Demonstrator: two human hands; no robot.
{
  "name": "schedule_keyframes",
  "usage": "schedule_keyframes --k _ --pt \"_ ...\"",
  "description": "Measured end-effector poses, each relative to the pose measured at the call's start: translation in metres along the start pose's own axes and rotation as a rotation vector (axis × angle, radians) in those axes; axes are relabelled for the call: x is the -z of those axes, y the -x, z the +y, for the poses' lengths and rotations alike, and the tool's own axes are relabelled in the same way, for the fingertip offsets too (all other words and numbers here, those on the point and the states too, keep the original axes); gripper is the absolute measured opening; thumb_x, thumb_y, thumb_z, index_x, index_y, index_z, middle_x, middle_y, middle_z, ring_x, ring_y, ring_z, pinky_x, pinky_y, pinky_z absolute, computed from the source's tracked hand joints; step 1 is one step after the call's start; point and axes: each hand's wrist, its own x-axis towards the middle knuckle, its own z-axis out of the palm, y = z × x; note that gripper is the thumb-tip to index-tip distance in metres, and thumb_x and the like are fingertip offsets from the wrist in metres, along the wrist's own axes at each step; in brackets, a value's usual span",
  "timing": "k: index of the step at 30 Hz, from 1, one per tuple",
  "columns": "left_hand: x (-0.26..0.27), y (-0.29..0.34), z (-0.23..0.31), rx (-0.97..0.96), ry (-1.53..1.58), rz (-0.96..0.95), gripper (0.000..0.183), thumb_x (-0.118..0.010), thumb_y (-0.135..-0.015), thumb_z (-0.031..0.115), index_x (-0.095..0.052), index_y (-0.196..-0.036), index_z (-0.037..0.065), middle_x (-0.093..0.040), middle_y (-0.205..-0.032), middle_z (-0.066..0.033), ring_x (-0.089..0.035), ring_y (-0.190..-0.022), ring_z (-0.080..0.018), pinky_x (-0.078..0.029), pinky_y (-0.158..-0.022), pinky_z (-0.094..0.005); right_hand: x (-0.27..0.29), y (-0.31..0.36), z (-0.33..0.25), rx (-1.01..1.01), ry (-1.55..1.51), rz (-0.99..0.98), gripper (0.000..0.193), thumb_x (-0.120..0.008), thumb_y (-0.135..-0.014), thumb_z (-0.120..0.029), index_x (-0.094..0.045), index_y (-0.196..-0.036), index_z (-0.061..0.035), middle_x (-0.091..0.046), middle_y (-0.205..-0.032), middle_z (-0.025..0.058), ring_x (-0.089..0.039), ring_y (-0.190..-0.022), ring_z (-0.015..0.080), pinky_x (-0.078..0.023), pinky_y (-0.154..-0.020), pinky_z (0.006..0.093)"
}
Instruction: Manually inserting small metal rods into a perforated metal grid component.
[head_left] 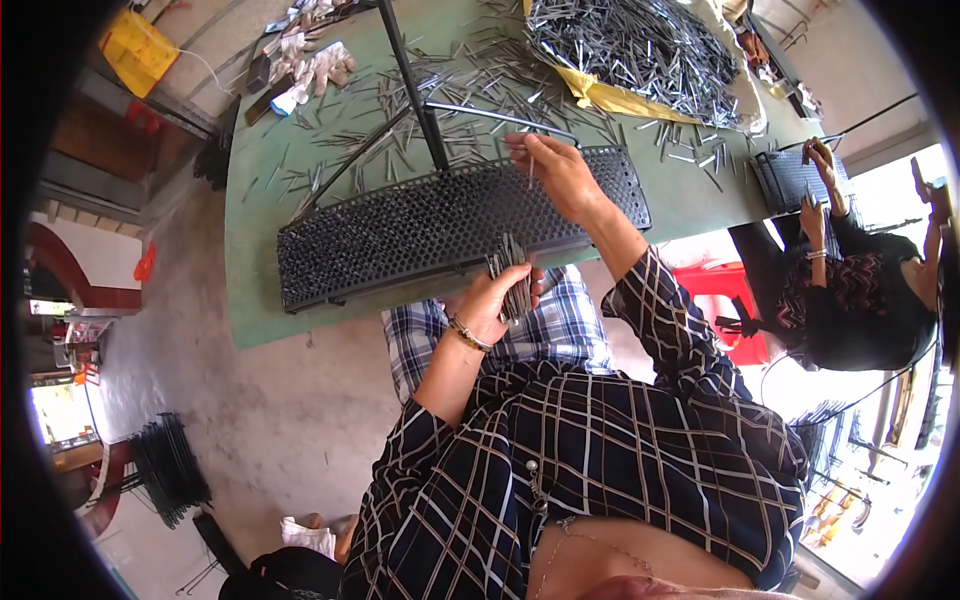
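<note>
A long black perforated panel [420, 235] lies across the near side of the green table, its rows of holes largely filled with dark pieces toward the left. My left hand [488, 303] is closed around a bundle of thin dark metal strips [511, 262], just in front of the panel's near edge. Above the panel's right half, my right hand [562, 178] pinches what looks like one such strip, pointing down toward the holes. A black post with side braces [428, 125] rises from the panel's far side.
Loose strips [375, 140] are scattered over the green table [250, 290]. A heap of them fills a yellow-edged sack [640, 50] at the back. Gloves [325, 65] lie at the far left. Right, another person [860, 290] works at a similar panel [790, 180], near a red stool [715, 285].
</note>
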Motion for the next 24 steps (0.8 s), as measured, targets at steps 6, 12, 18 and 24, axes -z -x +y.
schedule_keyframes --k 6,12,18,24 --pt "-0.002 0.004 0.000 -0.019 -0.012 -0.013 0.026 -0.057 -0.086 0.015 -0.057 -0.108 0.002 -0.063 -0.088 -0.0073 -0.061 -0.074 -0.0137 -0.053 -0.062 -0.0268 0.002 -0.002 0.002 0.489 0.992 0.001 0.027 -0.050 -0.093 -0.020 -0.060 -0.111 -0.0029 -0.045 -0.075 0.0029 -0.044 -0.071 0.0129 -0.037 -0.066 0.0260" --pt "0.000 0.002 0.002 -0.007 0.029 -0.009 0.026 -0.057 -0.086 0.015 -0.057 -0.107 0.001 -0.063 -0.089 -0.0068 -0.060 -0.074 -0.0129 -0.053 -0.062 -0.0264 -0.003 -0.004 0.002 0.639 1.077 0.021 0.024 -0.054 -0.089 -0.015 -0.059 -0.108 -0.0007 -0.050 -0.082 0.0121 -0.052 -0.074 0.0246 -0.042 -0.067 0.0322" --pt "0.002 0.001 0.003 -0.012 -0.034 0.008 0.025 -0.059 -0.084 0.013 -0.057 -0.106 0.001 -0.063 -0.088 -0.0062 -0.061 -0.074 -0.0131 -0.052 -0.062 -0.0260 -0.004 -0.009 0.007 0.722 1.109 -0.005 0.026 -0.054 -0.088 -0.012 -0.056 -0.112 -0.0019 -0.051 -0.087 0.0139 -0.054 -0.077 0.0301 -0.043 -0.070 0.0352" --pt "0.007 -0.001 -0.001 -0.032 -0.037 -0.020 0.025 -0.059 -0.084 0.013 -0.057 -0.106 0.001 -0.062 -0.087 -0.0065 -0.061 -0.074 -0.0138 -0.052 -0.062 -0.0270 -0.003 -0.011 0.009 0.727 1.148 -0.017 0.027 -0.055 -0.087 -0.012 -0.055 -0.113 -0.0033 -0.052 -0.089 0.0145 -0.055 -0.079 0.0326 -0.044 -0.070 0.0371"
